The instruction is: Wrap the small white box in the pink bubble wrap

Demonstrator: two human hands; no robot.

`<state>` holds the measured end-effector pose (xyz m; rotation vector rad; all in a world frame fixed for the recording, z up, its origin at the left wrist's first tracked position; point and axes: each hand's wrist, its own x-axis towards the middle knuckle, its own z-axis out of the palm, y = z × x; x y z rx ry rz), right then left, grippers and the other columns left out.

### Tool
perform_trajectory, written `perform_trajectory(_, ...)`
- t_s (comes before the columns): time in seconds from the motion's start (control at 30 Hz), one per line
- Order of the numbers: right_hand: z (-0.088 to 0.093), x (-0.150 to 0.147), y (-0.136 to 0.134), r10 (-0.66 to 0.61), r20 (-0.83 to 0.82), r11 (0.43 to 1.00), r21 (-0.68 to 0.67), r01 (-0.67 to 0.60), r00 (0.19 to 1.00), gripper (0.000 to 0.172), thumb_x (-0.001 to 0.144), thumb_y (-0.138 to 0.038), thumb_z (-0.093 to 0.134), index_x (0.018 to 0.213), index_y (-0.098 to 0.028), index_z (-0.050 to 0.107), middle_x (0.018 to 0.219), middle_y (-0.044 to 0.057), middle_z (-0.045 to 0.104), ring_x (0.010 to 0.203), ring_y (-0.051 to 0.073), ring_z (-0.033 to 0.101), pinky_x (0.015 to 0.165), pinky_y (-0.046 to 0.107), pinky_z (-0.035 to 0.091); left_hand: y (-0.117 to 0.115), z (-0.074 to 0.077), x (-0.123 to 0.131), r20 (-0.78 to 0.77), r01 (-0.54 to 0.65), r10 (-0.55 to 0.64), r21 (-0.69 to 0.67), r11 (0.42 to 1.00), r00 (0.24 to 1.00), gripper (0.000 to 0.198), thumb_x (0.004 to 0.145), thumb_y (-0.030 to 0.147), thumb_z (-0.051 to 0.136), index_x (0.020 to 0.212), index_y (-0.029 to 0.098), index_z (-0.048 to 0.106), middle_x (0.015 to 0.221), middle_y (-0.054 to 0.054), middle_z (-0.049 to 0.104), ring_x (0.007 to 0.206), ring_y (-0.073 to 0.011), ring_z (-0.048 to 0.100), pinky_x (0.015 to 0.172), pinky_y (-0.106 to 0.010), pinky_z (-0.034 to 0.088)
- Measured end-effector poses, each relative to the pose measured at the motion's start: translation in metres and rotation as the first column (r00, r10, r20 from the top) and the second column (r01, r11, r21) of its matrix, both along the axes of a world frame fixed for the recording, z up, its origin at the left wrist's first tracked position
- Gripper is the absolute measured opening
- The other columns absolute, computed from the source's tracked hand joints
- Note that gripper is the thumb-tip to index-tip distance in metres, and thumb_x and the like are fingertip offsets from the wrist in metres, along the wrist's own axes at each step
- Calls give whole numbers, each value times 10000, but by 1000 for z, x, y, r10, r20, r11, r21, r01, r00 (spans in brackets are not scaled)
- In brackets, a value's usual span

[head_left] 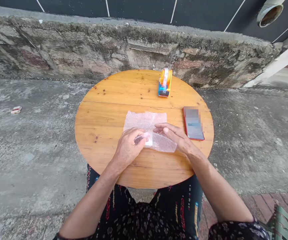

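We seem to be setting a small white thing (149,141) on the bubble wrap (146,119), our left hand (130,143) curled beside it, maybe pinching, we can't tell, our right hand (177,135) open over the wrap, so next needs gentle care.

Bare left forearm (93,196) and right forearm (219,185) angle forward and inward. The left hand (130,143) curls, thumb bent toward the fingers, though whether they meet is hard to tell; opposite, the right hand (177,135) extends its fingers inward, wrist raised slightly.
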<state>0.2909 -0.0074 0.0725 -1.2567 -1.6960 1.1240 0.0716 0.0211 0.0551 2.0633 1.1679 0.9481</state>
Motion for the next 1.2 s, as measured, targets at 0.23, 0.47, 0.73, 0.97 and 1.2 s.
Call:
perform_trajectory(0.23, -6, 5, -14, -193, 166, 977, 126, 173, 967, 400, 828, -411, 656, 1173, -217, 598, 832, 14, 640, 763, 162, 604, 722, 308, 498, 7, 5, -3, -67, 22, -24, -34, 999, 997, 77, 805, 267, 623, 823, 206, 668, 873, -14, 694, 852, -184, 608, 800, -320, 452)
perform_trajectory(0.47, -26, 6, -12, -344, 258, 928, 239, 285, 903, 283, 842, -355, 617, 1077, -199, 644, 825, 20, 663, 684, 151, 573, 644, 282, 461, 12, 8, -4, -43, 50, -54, -96, 994, 998, 125, 787, 212, 545, 797, 202, 669, 832, -3, 687, 796, -165, 608, 735, -280, 455)
perform_trajectory(0.73, -23, 2, -21, -500, 324, 836, 421, 351, 803, 263, 888, -326, 574, 1113, -201, 624, 846, 43, 661, 803, 209, 609, 800, 380, 438, 14, 6, -4, -30, 40, -44, -126, 991, 999, 121, 777, 195, 545, 788, 202, 665, 818, 13, 685, 760, -147, 608, 722, -258, 463)
perform_trajectory(0.97, 1, -44, -52, -494, 546, 749, 663, 12, 676, 247, 911, -176, 524, 1105, -271, 642, 1094, 69, 662, 995, 254, 546, 861, 436, 359, 16, 6, -5, -25, 47, -51, -125, 991, 998, 126, 772, 217, 581, 857, 203, 673, 868, -5, 702, 827, -176, 634, 760, -284, 484)
perform_trajectory(1.2, -16, -67, -36, -338, 665, 821, 554, -136, 666, 318, 951, -240, 483, 1249, -162, 560, 1342, 116, 568, 1230, 285, 469, 1005, 466, 345, 17, 6, -6, -1, 74, -75, -116, 990, 997, 130, 798, 207, 552, 861, 191, 666, 882, -16, 706, 838, -172, 637, 803, -290, 489)
